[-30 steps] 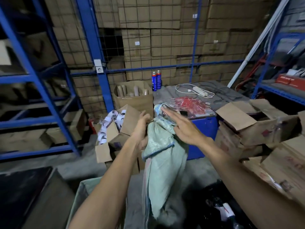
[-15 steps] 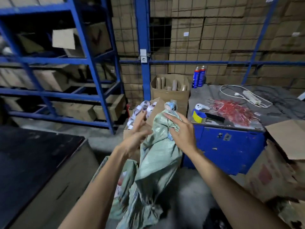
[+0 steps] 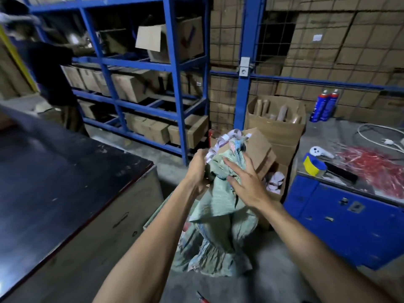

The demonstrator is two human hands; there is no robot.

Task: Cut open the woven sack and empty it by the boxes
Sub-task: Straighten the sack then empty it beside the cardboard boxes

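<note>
While one pale green woven sack (image 3: 220,206) hangs bunched between two hands, the left hand (image 3: 197,169) grips its top and the right hand (image 3: 244,182) presses it with spread, straight fingers. Behind it stand two open boxes (image 3: 275,127); two blue spray cans (image 3: 325,106) stand on the grey bench (image 3: 328,136) at right.

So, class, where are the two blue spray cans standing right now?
In the head view, the two blue spray cans stand side by side at the upper right, at the grey worktop's back edge, just right of the open box of cardboard tubes.
</note>
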